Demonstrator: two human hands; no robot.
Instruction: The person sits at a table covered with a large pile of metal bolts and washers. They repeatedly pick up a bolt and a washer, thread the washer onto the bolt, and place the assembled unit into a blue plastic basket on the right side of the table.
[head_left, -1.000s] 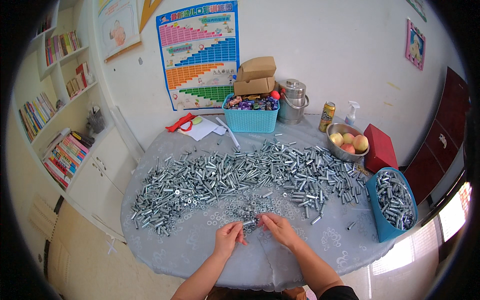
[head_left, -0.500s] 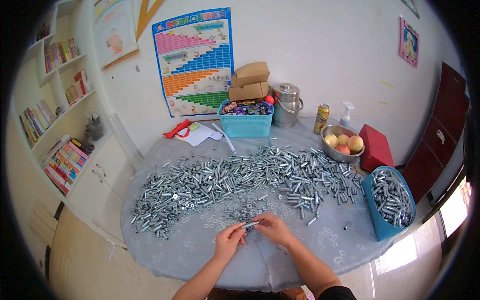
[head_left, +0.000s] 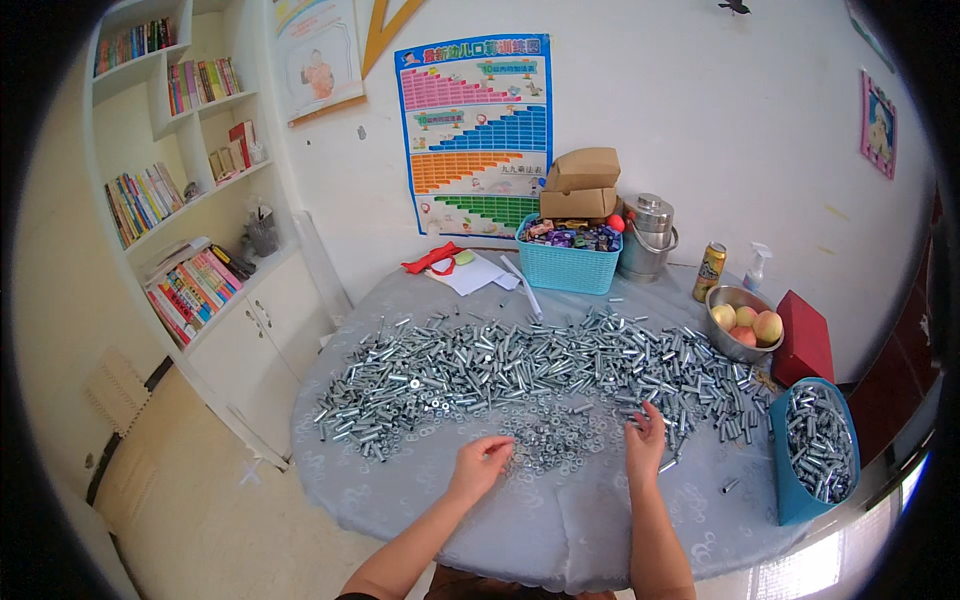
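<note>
Now the hands have parted: half a second ago they met over one small piece at the near edge of the heap. The left hand [head_left: 480, 465] stays by the washers [head_left: 555, 445], fingers curled narrow, seemingly pinching something too small to tell. The right hand [head_left: 645, 440] has reached right to the bolts [head_left: 520, 365], fingers spread, touching them, likely picking a fresh one.

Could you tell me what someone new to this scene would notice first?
A broad heap of silvery metal bolts stretches across the round table. At its near edge the left hand and right hand pick among small washers. A blue bin of bolts sits at the right.
</note>
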